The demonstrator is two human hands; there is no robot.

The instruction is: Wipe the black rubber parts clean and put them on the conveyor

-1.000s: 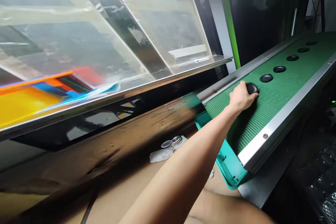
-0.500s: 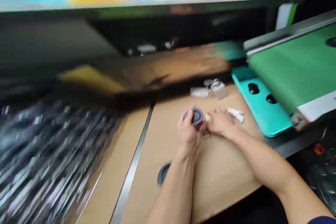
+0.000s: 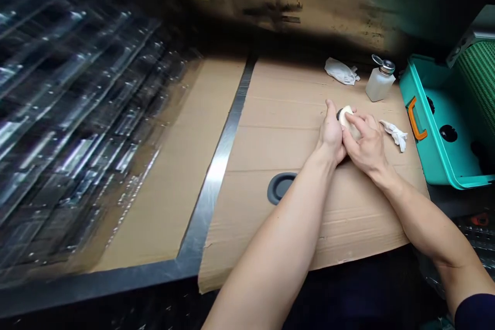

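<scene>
Since the earlier frame the head has tipped down and to the left, and the two hands have closed in on each other above the cardboard sheet (image 3: 309, 216). From the head camera, the left hand (image 3: 330, 134) stands on its edge, its fingers (image 3: 330, 108) curled up around a black rubber disc (image 3: 339, 113), of which only a thin dark rim shows. The right hand (image 3: 365, 144) presses a folded white wipe (image 3: 348, 119) against the disc's face, its fingers bent closely over the cloth, so the wipe lies between those fingers and the disc. The hands touch each other, and neither is open.

Nearby on the cardboard sit a second, flat black ring (image 3: 279, 187), a clear solvent dispenser bottle (image 3: 381, 82) with a metal top, and two loose white cloths (image 3: 341, 71) (image 3: 394, 134). To the right is a teal plastic tray (image 3: 436, 165) with an orange handle (image 3: 413, 118), beside a strip of green mesh belt (image 3: 479, 77). A steel strip (image 3: 216, 165) runs along the cardboard's left edge, and blurred clear plastic sheets (image 3: 77, 113) lie beyond it.
</scene>
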